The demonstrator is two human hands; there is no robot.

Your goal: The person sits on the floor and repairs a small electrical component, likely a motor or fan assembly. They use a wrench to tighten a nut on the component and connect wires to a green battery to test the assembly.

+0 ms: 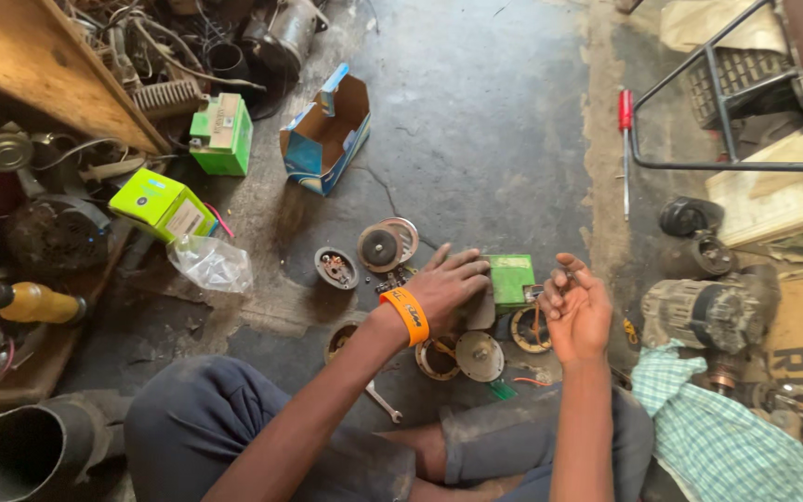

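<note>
Hands are being kept low over the floor: the left hand is being spread, fingers open, beside a green box, while a small part is being pinched in the half-curled right hand. Round discs are being left scattered nearby.

Left hand hides part of the green box beneath it.

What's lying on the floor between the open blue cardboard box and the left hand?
In the head view, between the blue box and the left hand lie two round metal parts: a disc and a smaller cover plate.
</note>
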